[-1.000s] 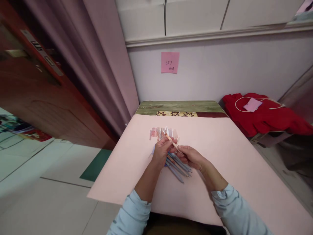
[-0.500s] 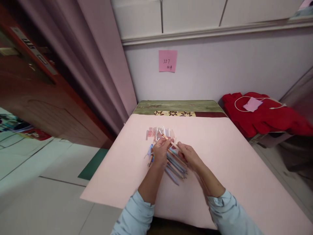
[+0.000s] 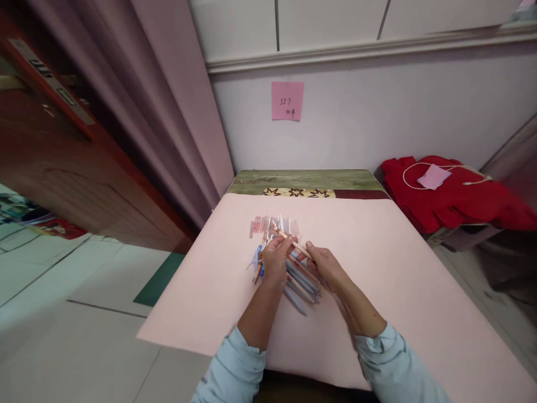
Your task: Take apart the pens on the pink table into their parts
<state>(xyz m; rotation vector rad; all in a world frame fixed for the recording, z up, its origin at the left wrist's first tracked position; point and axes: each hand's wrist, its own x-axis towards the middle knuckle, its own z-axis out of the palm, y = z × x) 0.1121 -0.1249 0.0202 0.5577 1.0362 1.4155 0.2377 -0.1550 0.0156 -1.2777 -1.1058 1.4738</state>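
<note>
Between both hands is a slim, light wood-coloured pencil (image 3: pixel 300 249), slanting from upper left to lower right. The fingers of my left hand (image 3: pixel 276 257) pinch it near its upper left end, where something reddish and clear sits. My right hand (image 3: pixel 326 266) grips its lower right end. Beneath the hands lies a loose pile of pencils (image 3: pixel 302 282), mostly grey-blue with some wood-coloured, partly covered by the hands. Just beyond my left hand, small clear and reddish pieces (image 3: pixel 258 225) lie side by side in a row; they look like pencil caps. A blue object (image 3: pixel 257 256) rests left of my left hand.
Pale pink paper (image 3: pixel 201 291) covers most of the table, with a green wooden-patterned strip (image 3: pixel 306 178) at the back. A pink note (image 3: pixel 287 101) is stuck on the wall. To the right is a red cloth (image 3: pixel 403 196) with a white cable (image 3: pixel 457 166) on it.
The view has tilted slightly. Both hands keep their hold on the pencil, with only a tiny shift of the right fingers along it.
</note>
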